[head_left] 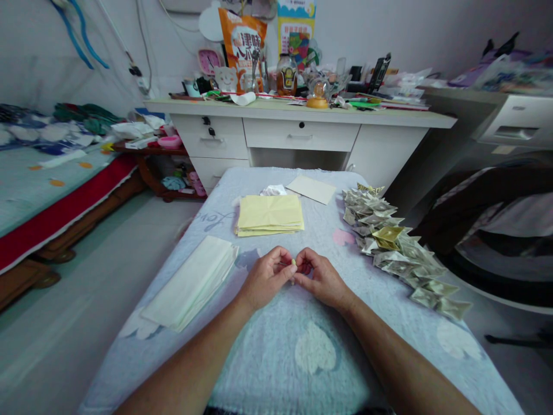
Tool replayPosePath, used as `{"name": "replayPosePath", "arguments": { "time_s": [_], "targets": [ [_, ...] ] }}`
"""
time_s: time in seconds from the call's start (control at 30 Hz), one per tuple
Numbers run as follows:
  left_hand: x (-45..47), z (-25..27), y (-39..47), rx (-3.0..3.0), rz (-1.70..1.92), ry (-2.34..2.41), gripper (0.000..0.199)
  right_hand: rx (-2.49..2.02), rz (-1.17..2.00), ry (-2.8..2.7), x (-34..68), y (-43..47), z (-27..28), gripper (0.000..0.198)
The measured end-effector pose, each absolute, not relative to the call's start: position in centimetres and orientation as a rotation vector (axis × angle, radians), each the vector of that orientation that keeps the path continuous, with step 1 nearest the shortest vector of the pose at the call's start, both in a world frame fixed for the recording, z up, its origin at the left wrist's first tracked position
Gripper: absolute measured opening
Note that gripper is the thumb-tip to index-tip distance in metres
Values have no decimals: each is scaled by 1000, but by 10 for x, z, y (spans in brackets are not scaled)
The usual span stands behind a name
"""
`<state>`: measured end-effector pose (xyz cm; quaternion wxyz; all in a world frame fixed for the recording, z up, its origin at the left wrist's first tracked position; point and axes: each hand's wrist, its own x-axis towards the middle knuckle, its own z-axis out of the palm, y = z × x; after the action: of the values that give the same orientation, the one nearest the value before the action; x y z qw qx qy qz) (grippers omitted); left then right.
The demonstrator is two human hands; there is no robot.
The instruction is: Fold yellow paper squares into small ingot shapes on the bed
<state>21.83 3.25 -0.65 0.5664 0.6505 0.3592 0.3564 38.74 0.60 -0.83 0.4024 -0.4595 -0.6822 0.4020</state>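
My left hand (270,276) and my right hand (322,278) meet above the cloth-covered table, fingers closed in a pinch. Between their fingertips is a small piece of folded paper (294,263), mostly hidden, with a yellowish tip showing. Just beyond the hands lies a stack of yellow paper sheets (270,214). To the left, a long pile of pale paper (192,282) lies at a slant. Along the right side runs a row of folded paper shapes (406,253), silvery grey, with a gold one (387,236) among them.
A pale flat card (311,189) and a crumpled white tissue (273,190) lie at the table's far end. Behind stands a white desk (298,136) crowded with a jar (287,75), an orange bag (242,49) and clutter. A bed (56,184) is left, a washing machine (514,127) right.
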Motion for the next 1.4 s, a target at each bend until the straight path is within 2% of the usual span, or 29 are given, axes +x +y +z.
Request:
{"name": "replayPosePath", "arguments": {
  "time_s": [0.17,0.5,0.73,0.97,1.23,1.4],
  "targets": [
    [220,-7,31,1516,848,840,15,-1105,1157,-1634,388,6,-8,27],
    [224,-9,31,1557,870,870,10,-1053,1201,-1522,387,7,-8,32],
    [229,-14,36,1410,939,886,21,-1004,1177,-1563,385,6,-7,20],
    [227,-12,37,1101,906,815,34,-986,1233,-1536,384,7,-7,19],
    [225,-6,35,1090,921,858,23,-1054,1270,-1502,386,6,-7,21],
    [224,-7,35,1123,932,799,15,-1079,1222,-1520,387,7,-9,14]
  ]
}}
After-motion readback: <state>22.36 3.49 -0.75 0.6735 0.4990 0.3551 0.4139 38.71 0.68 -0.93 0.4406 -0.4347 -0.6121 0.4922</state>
